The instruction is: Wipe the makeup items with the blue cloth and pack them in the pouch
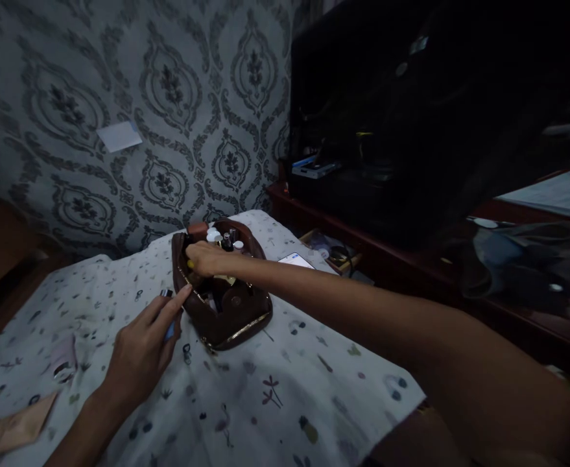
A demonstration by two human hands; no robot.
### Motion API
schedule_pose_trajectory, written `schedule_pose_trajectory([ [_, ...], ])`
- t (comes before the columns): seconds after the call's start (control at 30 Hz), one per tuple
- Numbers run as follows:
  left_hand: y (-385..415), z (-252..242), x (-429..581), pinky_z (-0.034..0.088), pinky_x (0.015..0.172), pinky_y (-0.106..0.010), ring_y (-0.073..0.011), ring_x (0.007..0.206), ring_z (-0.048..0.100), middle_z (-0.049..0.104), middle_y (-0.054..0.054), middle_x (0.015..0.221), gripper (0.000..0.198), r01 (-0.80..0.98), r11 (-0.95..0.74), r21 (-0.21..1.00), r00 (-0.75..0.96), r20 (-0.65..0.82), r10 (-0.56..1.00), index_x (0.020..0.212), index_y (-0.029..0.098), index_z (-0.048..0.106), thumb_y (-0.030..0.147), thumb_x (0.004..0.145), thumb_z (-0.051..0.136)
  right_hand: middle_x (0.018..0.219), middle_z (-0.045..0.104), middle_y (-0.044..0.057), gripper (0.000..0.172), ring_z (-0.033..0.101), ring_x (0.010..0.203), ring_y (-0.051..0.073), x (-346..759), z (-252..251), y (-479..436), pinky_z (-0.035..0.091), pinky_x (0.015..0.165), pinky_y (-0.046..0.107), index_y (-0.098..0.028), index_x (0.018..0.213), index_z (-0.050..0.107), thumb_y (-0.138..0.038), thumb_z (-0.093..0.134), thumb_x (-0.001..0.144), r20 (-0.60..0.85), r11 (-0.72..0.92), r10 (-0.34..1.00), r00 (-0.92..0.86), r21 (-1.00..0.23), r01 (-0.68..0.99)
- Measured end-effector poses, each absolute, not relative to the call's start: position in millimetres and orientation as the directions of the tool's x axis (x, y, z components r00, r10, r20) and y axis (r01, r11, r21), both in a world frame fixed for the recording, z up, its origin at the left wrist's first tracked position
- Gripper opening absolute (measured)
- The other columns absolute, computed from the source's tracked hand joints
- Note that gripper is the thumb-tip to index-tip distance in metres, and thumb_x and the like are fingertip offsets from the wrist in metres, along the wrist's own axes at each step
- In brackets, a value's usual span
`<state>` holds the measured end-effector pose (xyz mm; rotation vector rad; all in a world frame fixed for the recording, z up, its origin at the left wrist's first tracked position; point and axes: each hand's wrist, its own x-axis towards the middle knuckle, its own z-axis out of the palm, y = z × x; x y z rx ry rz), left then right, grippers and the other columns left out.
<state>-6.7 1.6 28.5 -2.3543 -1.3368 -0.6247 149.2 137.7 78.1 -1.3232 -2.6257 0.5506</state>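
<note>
A brown zip-up toiletry bag [226,324] lies open on the bed, filled with several small bottles and tubes. My right hand [205,258] reaches into its left side with curled fingers, a bit of something yellow [190,264] showing at them; most of what they touch is hidden. White-capped bottles [212,234] and a dark bottle [227,242] stand beyond that hand. My left hand [143,344] is closed around a small blue bottle or tube [169,330] with a dark cap, its index finger stretched to the bag's zipped edge.
Under the bag is a white printed sheet [246,415]. A pale pink capped tube [64,360] and a tan flat piece [17,428] lie at left. Behind the bag's right side are a lit phone [296,261] and an open drawer [331,250] of small items, below a dark cabinet.
</note>
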Motion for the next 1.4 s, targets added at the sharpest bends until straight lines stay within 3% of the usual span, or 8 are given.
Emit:
schedule_pose_trajectory([
  [0.2, -13, 2, -6, 0.054, 0.077, -0.027, -0.0203, 0.099, 0.067, 0.065, -0.008, 0.119, 0.067, 0.882, -0.471, 0.029, 0.397, 0.495, 0.773, 0.157, 0.029, 0.018, 0.018, 0.095, 0.040, 0.112, 0.072, 0.012, 0.031, 0.067, 0.105, 0.023, 165, 78, 123, 0.047, 0.076, 0.026, -0.014, 0.109, 0.070, -0.008, 0.058, 0.081, 0.109, 0.596, 0.787, -0.607, -0.389, 0.703],
  [0.27, -23, -17, -16, 0.054, 0.083, -0.031, -0.0232, 0.108, 0.065, 0.064, -0.009, 0.126, 0.071, 0.898, -0.436, 0.054, 0.366, 0.459, 0.810, 0.157, 0.028, 0.014, 0.017, 0.093, 0.041, 0.092, 0.073, 0.006, 0.027, 0.067, 0.091, 0.020, 171, 74, 112, 0.043, 0.070, 0.025, -0.016, 0.104, 0.071, -0.010, 0.061, 0.079, 0.262, 0.571, 0.820, -0.508, -0.429, 0.700],
  [0.43, -47, -45, -56, 0.055, 0.072, -0.033, -0.0268, 0.106, 0.063, 0.064, -0.010, 0.117, 0.054, 0.988, -0.142, 0.053, 0.114, 0.353, 0.929, 0.143, 0.025, 0.040, 0.017, 0.089, 0.046, 0.063, 0.059, -0.004, 0.018, 0.056, 0.061, 0.013, 181, 57, 63, 0.035, 0.059, 0.023, -0.020, 0.099, 0.069, -0.015, 0.062, 0.083, 0.563, 0.657, 0.742, -0.364, -0.502, 0.562],
  [0.57, -55, -45, -86, 0.053, 0.073, -0.035, -0.0264, 0.100, 0.063, 0.063, -0.009, 0.112, 0.039, 0.992, 0.007, 0.126, -0.047, 0.315, 0.948, 0.131, 0.021, 0.050, 0.022, 0.093, 0.046, 0.072, 0.062, 0.000, 0.018, 0.057, 0.065, 0.014, 169, 35, 20, 0.042, 0.062, 0.024, -0.018, 0.105, 0.067, -0.016, 0.056, 0.091, 0.739, 0.843, 0.534, -0.411, -0.429, 0.325],
  [0.67, -56, -45, -105, 0.052, 0.075, -0.035, -0.0248, 0.096, 0.063, 0.063, -0.008, 0.111, 0.031, 0.983, 0.094, 0.158, -0.143, 0.335, 0.931, 0.125, 0.021, 0.053, 0.027, 0.097, 0.042, 0.080, 0.066, 0.005, 0.021, 0.061, 0.073, 0.017, 147, 12, 2, 0.047, 0.068, 0.027, -0.016, 0.107, 0.066, -0.013, 0.052, 0.092, 0.700, 0.877, 0.470, -0.538, -0.441, 0.192],
  [0.83, -53, -36, -139, 0.050, 0.077, -0.037, -0.0284, 0.101, 0.059, 0.058, -0.011, 0.110, 0.029, 0.965, 0.197, 0.174, -0.251, 0.387, 0.887, 0.120, 0.019, 0.057, 0.026, 0.096, 0.042, 0.092, 0.068, 0.005, 0.029, 0.062, 0.078, 0.017, 108, -26, 3, 0.050, 0.072, 0.029, -0.020, 0.109, 0.066, -0.010, 0.055, 0.084, 0.495, 0.743, 0.578, -0.649, -0.648, 0.168],
  [1.07, -32, -38, -138, 0.050, 0.087, -0.036, -0.0229, 0.097, 0.062, 0.060, -0.008, 0.108, 0.030, 0.954, 0.102, 0.283, -0.210, 0.381, 0.901, 0.120, 0.020, 0.055, 0.033, 0.099, 0.037, 0.097, 0.066, 0.005, 0.034, 0.063, 0.086, 0.019, 73, -72, 31, 0.052, 0.082, 0.034, -0.019, 0.109, 0.063, -0.011, 0.055, 0.077, 0.253, 0.388, 0.842, -0.476, -0.897, 0.210],
  [1.4, -6, -54, -73, 0.050, 0.088, -0.040, -0.0297, 0.114, 0.059, 0.067, -0.011, 0.115, 0.043, 0.958, 0.017, 0.287, -0.092, 0.248, 0.964, 0.134, 0.021, 0.051, 0.038, 0.094, 0.051, 0.108, 0.068, 0.009, 0.036, 0.068, 0.097, 0.022, 73, -101, 31, 0.057, 0.083, 0.037, -0.018, 0.121, 0.058, -0.018, 0.049, 0.086, 0.206, 0.300, 0.884, -0.420, -0.939, 0.171],
])
